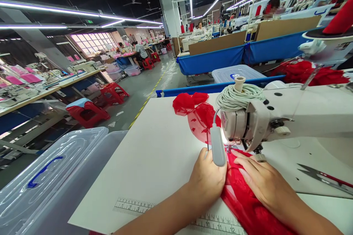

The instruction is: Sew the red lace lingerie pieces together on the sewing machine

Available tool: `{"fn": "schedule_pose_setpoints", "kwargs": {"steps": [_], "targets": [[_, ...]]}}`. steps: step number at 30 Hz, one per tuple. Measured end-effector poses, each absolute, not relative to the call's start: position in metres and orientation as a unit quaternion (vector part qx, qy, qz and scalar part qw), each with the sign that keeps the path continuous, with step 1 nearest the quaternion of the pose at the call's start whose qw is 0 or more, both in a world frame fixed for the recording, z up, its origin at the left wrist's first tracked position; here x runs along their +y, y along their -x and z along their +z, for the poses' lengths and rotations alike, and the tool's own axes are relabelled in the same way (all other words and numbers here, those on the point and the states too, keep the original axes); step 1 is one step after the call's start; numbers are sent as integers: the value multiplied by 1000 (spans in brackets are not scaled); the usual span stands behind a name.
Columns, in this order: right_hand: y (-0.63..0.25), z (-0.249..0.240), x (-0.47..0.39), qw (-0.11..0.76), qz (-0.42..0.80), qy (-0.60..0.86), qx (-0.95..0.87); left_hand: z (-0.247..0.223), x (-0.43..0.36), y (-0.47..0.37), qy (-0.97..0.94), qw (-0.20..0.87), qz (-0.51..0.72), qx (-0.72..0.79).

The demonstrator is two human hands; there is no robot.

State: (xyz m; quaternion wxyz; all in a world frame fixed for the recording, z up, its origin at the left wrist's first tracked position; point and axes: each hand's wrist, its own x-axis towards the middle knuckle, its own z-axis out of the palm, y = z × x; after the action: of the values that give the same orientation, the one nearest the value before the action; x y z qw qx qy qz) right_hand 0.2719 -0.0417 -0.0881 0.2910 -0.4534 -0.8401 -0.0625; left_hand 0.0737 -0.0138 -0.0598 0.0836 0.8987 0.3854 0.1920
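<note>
Red lace fabric [239, 187] runs from the front edge of the table up under the needle area of a white sewing machine [300, 117]. My left hand [208, 174] is closed at the left edge of the fabric, its fingertips partly hidden behind a small grey lamp [217, 146]. On top of the fabric lies my right hand [260, 178], its fingers stretched toward the presser foot [228, 149]. More sheer red lace [200, 117] is bunched behind the needle area. A coil of pale green cord [239, 96] sits on the machine head.
Thread snips [328, 180] lie on the right of the white tabletop [154, 154]. A printed ruler [132, 205] runs along its front. A lidded clear bin [55, 169] stands at the left. Red stools [86, 112], other sewing stations and seated people are farther off.
</note>
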Motion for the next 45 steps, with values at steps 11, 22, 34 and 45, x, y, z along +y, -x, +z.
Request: {"fn": "schedule_pose_setpoints", "kwargs": {"steps": [11,22,34,45], "targets": [[-271,-76,-58,343,-86,394,-848,-48,-20,-62,-963,-40,174,200],[-272,-63,-58,337,-53,377,-861,-51,-28,-66,-942,-78,200,256],[-270,-65,-58,356,-103,388,-844,-66,-28,-71,-904,-180,286,264],[-272,-66,-56,349,-87,396,-845,-61,-27,-65,-900,-167,283,286]]}}
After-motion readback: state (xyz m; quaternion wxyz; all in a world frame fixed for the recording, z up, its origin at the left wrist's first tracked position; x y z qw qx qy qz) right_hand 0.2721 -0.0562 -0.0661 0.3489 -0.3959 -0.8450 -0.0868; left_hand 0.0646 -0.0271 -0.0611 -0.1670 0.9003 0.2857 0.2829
